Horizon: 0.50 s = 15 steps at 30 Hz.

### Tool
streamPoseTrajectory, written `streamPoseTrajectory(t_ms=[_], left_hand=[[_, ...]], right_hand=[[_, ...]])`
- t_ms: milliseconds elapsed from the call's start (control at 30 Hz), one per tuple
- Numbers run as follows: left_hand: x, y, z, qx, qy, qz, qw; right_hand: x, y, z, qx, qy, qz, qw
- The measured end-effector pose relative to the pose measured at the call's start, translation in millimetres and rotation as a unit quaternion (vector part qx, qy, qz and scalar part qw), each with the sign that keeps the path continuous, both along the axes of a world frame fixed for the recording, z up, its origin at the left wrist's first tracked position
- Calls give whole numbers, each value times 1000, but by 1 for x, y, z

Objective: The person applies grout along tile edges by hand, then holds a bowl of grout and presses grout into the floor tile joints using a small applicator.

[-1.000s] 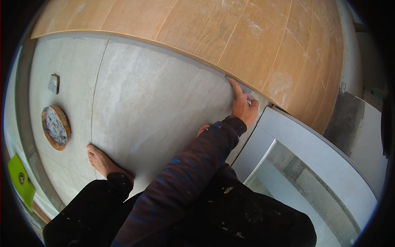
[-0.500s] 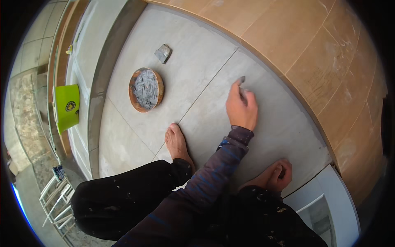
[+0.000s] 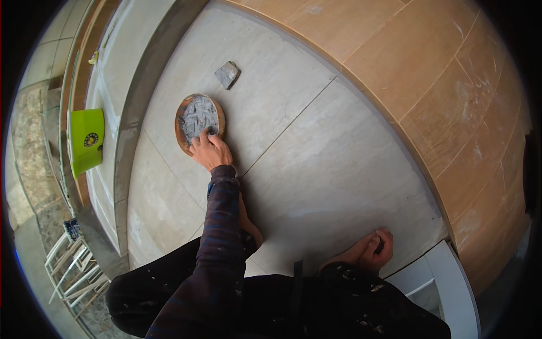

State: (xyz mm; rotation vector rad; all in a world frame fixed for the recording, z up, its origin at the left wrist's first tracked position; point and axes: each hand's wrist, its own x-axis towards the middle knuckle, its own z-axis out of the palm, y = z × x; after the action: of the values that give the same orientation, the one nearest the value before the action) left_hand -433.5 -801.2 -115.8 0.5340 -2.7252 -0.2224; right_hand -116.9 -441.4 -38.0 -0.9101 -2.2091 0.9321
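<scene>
My left hand reaches over the near rim of a round brown bowl on the floor. Its fingers are bent and drawn together, with the tips in the thick grey paste that fills the bowl; whatever they pinch is hidden. Low on the right, my right hand hangs curled beside my bare right foot, and nothing shows in it. Just beyond the bowl lies a grey, flat, angular piece.
Large grey floor tiles carry the bowl. Tan tiles border them beyond a curved edge. A grey ledge runs along the left, with a lime-green container past it. White bars stand lower left, a white frame lower right.
My left hand has swung left from above the tile at the right, where a finger was held out with a dark tip, to the bowl's paste. My right hand stays by the foot.
</scene>
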Motion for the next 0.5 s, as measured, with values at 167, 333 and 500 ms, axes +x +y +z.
streamPoseTrajectory(t_ms=[167,333,500], left_hand=[[4,16,-30,-36,34,7,999],[57,225,-7,236,91,-169,953],[186,452,23,466,-201,-403,762]], right_hand=[[3,64,-47,-77,-45,108,990],[27,128,-59,-50,-74,106,990],[58,158,-63,-32,-68,104,992]])
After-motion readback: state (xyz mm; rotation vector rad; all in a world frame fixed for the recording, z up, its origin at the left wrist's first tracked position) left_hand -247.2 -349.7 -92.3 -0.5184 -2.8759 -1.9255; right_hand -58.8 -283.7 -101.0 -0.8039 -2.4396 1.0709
